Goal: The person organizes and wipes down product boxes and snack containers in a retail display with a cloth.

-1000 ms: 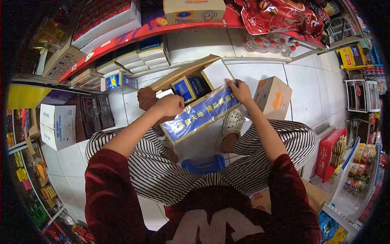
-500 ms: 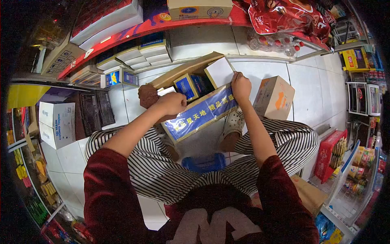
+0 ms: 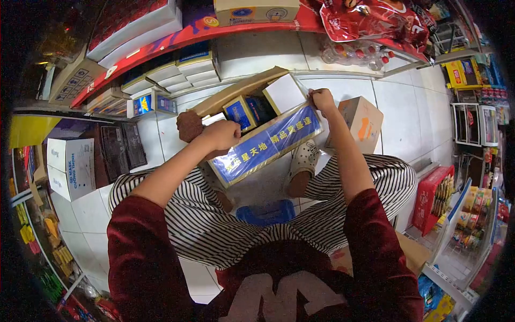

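Note:
An open cardboard carton [image 3: 268, 146] with a blue, yellow-lettered side panel sits on the floor between my feet. My left hand [image 3: 222, 134] has its fingers curled over the near edge, toward the left end. At the right end, my right hand [image 3: 322, 100] pinches the carton's upper corner. Inside lie a blue-and-gold box [image 3: 237, 114], a white box [image 3: 288, 94] and darker packets partly in shadow. A brown, rough-textured round thing [image 3: 189, 126] shows at the carton's left end; I cannot make out what it is.
A brown carton with an orange print [image 3: 360, 123] stands at the right. Several boxes [image 3: 182, 72] and plastic bottles [image 3: 357, 56] fill the low red-edged shelf ahead. A white mask carton [image 3: 71, 167] is at the left, and a blue stool [image 3: 265, 213] lies below me.
My right hand has moved outward and slightly away with the carton's corner, and the lettered panel's right end has shifted the same way. My left hand stays at the near edge.

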`<state>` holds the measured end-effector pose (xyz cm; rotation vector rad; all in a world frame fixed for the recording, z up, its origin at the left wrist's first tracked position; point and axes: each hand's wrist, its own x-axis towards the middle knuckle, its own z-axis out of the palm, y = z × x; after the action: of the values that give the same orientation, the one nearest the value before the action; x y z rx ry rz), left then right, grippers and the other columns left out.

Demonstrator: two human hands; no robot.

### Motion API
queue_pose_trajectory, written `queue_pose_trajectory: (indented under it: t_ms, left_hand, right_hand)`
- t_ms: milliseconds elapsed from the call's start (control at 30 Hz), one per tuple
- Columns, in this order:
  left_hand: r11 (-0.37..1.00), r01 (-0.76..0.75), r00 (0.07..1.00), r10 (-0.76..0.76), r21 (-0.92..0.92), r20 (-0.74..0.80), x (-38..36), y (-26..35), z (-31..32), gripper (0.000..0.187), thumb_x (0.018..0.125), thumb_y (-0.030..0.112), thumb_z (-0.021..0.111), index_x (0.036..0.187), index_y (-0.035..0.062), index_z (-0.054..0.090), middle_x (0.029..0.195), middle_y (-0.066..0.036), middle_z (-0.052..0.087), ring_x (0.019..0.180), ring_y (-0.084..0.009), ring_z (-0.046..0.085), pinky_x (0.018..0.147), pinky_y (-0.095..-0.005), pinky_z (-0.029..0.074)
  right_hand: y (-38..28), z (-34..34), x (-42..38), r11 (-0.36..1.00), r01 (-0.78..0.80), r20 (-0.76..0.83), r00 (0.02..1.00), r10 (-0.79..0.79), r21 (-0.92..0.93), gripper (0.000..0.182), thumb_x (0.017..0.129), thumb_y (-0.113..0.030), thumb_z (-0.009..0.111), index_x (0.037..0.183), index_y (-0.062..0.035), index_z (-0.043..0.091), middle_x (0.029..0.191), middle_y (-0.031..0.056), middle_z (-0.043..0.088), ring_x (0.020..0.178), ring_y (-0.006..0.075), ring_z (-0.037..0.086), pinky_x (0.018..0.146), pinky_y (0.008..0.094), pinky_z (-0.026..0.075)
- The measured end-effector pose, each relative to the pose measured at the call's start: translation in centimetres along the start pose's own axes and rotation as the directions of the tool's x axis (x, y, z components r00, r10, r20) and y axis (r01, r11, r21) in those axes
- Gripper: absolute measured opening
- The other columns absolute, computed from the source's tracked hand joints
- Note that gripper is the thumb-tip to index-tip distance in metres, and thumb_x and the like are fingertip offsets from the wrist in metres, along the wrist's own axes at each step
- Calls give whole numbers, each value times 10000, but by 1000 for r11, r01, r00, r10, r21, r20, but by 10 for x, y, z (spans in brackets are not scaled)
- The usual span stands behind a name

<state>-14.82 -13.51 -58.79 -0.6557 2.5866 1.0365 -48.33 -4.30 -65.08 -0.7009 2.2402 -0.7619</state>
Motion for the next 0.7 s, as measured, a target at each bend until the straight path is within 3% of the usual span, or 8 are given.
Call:
queue_pose_trajectory:
  t_ms: [100, 133, 233, 333, 433, 533, 633, 700]
  left_hand:
    - [998, 63, 997, -62, -10, 50, -3, 7, -5, 184, 713, 215, 576, 827, 72, 600, 764, -133, 606, 776, -298, 578, 695, -396, 447]
    - [998, 55, 998, -56, 11, 40, -3, 6, -3, 187, 712, 217, 578, 830, 73, 600, 767, -133, 606, 778, -299, 578, 696, -396, 447]
    - [998, 43, 999, -44, 46, 15, -4, 6, 0, 197, 710, 223, 583, 838, 75, 600, 776, -134, 606, 782, -301, 576, 699, -397, 446]
    - [999, 40, 999, -40, 36, 4, -4, 7, -2, 206, 709, 233, 583, 841, 76, 601, 782, -137, 605, 785, -303, 576, 701, -400, 444]
    - [999, 30, 999, -31, 29, 23, -2, 4, -2, 209, 707, 238, 583, 832, 72, 602, 788, -139, 606, 787, -302, 576, 700, -401, 445]
    - [999, 31, 999, -32, 27, 35, 0, 5, -2, 201, 706, 232, 581, 820, 68, 603, 792, -136, 608, 786, -299, 577, 695, -400, 447]
    - [999, 47, 999, -47, 8, 12, -4, 4, -1, 194, 699, 230, 579, 809, 73, 606, 800, -131, 607, 793, -293, 577, 691, -396, 450]
    - [998, 64, 998, -64, 10, 14, -4, 5, -1, 191, 686, 236, 580, 801, 87, 608, 813, -125, 602, 811, -282, 574, 693, -389, 452]
  right_hand:
    - [-11, -14, -15, 930, -23, 231, 971, -68, 367, 225, 836, -158, 529, 664, -22, 580, 521, -4, 457, 443, 67, 364, 411, 230, 289]
    - [-16, -18, -21, 942, -6, 265, 960, -89, 337, 226, 843, -168, 525, 669, -34, 577, 543, -10, 467, 444, 64, 365, 410, 231, 287]
    - [-26, -19, -34, 960, 28, 254, 962, -102, 278, 248, 830, -222, 552, 665, -40, 580, 542, -9, 471, 451, 71, 390, 426, 233, 318]
    - [-39, -13, -48, 991, -9, 105, 994, -5, 133, 272, 797, -259, 586, 679, -14, 587, 540, 11, 496, 458, 88, 431, 448, 247, 363]
    - [-30, -7, -39, 991, 0, -28, 1000, -4, -131, 338, 712, -254, 623, 716, 84, 622, 613, 117, 591, 577, 183, 579, 573, 288, 458]
    - [-24, -7, -27, 962, 169, 11, 985, -171, -212, 369, 688, -283, 640, 699, 85, 618, 642, 152, 605, 584, 215, 603, 555, 315, 487]
    - [-32, -28, -28, 998, 57, 266, 963, -48, -25, 402, 677, -307, 627, 700, 93, 609, 637, 163, 598, 529, 233, 591, 467, 333, 495]
    - [-31, -33, -27, 983, -75, 284, 951, 120, -167, 390, 667, -291, 627, 691, 97, 589, 608, 161, 581, 488, 218, 577, 407, 321, 491]
